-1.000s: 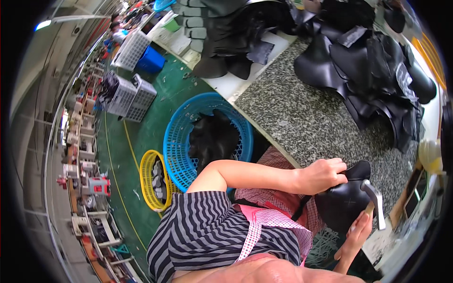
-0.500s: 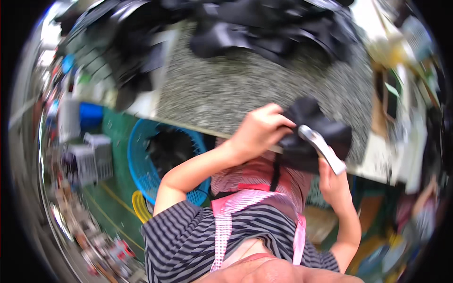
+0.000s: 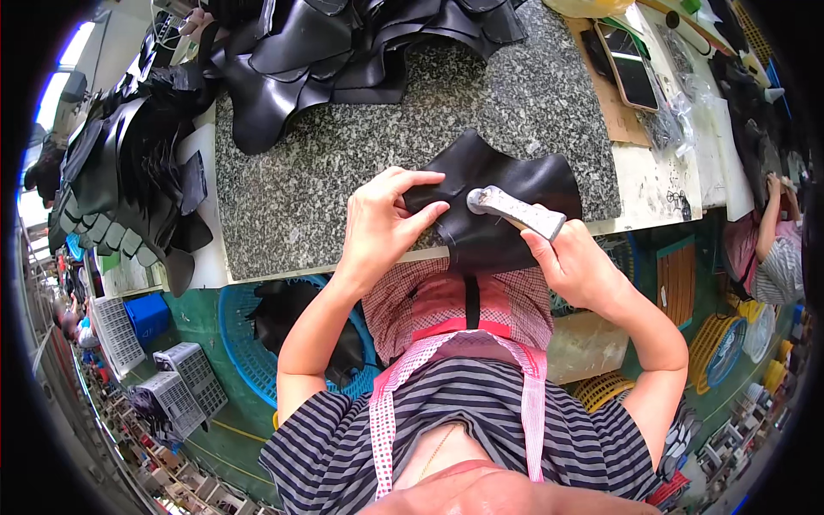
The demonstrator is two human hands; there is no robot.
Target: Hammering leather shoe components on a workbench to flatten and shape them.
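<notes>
A black leather piece (image 3: 532,184) with a wavy outline lies on the speckled stone slab (image 3: 378,146), its near part hanging over the front edge. My left hand (image 3: 378,223) holds its left side, thumb and forefinger curled on either side of a seam or fold there, the other fingers bent. In my right hand (image 3: 579,266) is a metal hammer (image 3: 519,210), gripped around its handle. Its round head rests on or just above the middle of the leather; I cannot tell whether it touches.
Black leather pieces (image 3: 343,51) are heaped at the back of the slab, with more stacked on the left (image 3: 129,163). A phone (image 3: 627,67) lies at the right. Below the table stands a blue basket (image 3: 236,343) with dark pieces. Another person's arm (image 3: 766,219) shows far right.
The view has shifted and sharpened. The leather now lies flatter and spread out on the slab, and the hammer head is over its middle. My left hand's thumb and forefinger are further apart.
</notes>
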